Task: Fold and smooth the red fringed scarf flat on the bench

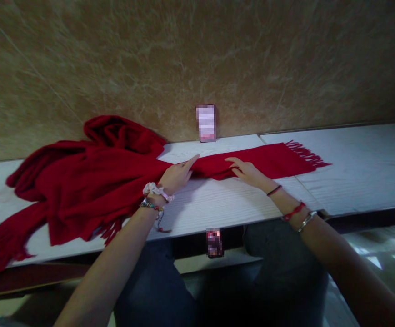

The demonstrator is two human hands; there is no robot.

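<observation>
A long red scarf [265, 159] with fringed ends lies across the white ledge. Its right part is a flat, narrow strip ending in a fringe, while the left part is a loose, crumpled heap. My left hand [176, 177] rests on the scarf where heap and strip meet, its thumb stretched out and the other fingers partly hidden against the cloth. Farther right, my right hand [248, 173] touches the strip near its front edge, index finger and thumb apart. A small gap of red cloth shows between the two hands.
The white wood-grain ledge [361, 168] runs along a brown marbled wall [286, 59]. A phone-like object [206, 123] with a blurred-out face leans against the wall. Another blurred object [215, 243] is below the ledge's front edge, between my knees.
</observation>
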